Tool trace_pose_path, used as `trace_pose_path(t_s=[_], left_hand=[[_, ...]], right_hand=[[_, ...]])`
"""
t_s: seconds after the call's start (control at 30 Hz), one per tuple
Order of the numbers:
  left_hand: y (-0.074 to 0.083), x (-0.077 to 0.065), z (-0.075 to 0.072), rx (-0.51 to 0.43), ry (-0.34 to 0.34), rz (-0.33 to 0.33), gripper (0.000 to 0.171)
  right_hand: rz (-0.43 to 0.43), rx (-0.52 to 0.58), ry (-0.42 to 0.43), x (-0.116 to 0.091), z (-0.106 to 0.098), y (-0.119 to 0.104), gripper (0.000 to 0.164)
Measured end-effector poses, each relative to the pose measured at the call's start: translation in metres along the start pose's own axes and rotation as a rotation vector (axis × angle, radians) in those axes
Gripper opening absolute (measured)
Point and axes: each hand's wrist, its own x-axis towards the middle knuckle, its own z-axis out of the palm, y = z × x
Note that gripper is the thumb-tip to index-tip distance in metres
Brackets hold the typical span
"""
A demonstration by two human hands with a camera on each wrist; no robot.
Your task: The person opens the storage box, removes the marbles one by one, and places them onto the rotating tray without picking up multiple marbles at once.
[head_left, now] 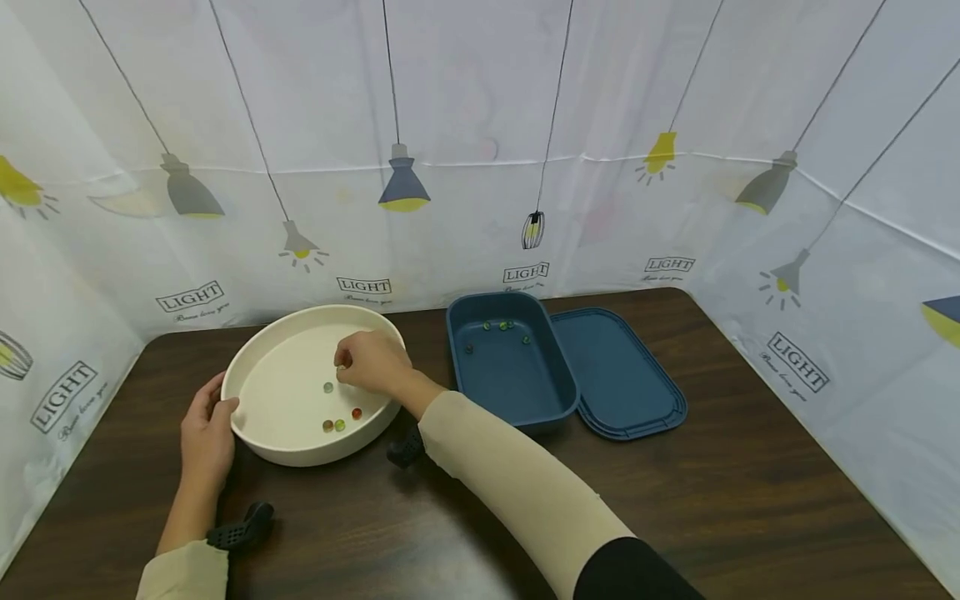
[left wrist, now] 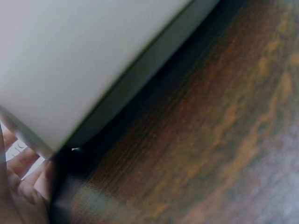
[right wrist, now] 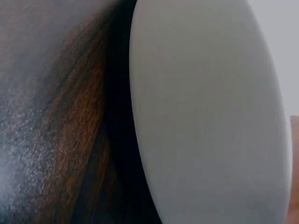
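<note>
Marbles [head_left: 327,387] in tray [head_left: 281,371] near right grip [head_left: 372,362], cannot tell if pinching one; left grip [head_left: 208,429] pinching tray.

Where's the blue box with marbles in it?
In the head view, the blue box sits just right of the middle, toward the back of the table, between the round cream dish on its left and the blue lid on its right.
</note>
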Motion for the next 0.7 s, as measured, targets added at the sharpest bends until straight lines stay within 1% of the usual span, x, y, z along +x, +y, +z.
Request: trace_pose_path(t_s=[0.13,0.2,0.43,0.57,0.7], left_hand=[[-0.0002,-0.0011,-0.0011,0.005,-0.003,0.001,0.052],[-0.0007,-0.0012,-0.0013,0.006,-0.005,0.003,0.052],[-0.0017,0.0005,-0.0008,-0.011,-0.002,0.01,0.052],[-0.0021,0.0016,0.0,-0.018,-0.004,0.013,0.052],[-0.0022,0.0019,0.0001,-0.012,0.0,0.016,0.051]], right_hand=[[0.01,-0.04,-0.027,0.0031,0.0023,-0.0028,0.02],[0.013,-0.047,-0.036,0.0046,0.0031,-0.0028,0.02],[-0.009,-0.039,-0.077,0.0084,0.0029,-0.0012,0.007],[-0.019,-0.027,-0.117,0.0088,0.0031,-0.0001,0.004],[-0.028,-0.022,-0.134,0.0089,0.0047,0.0003,0.005]])
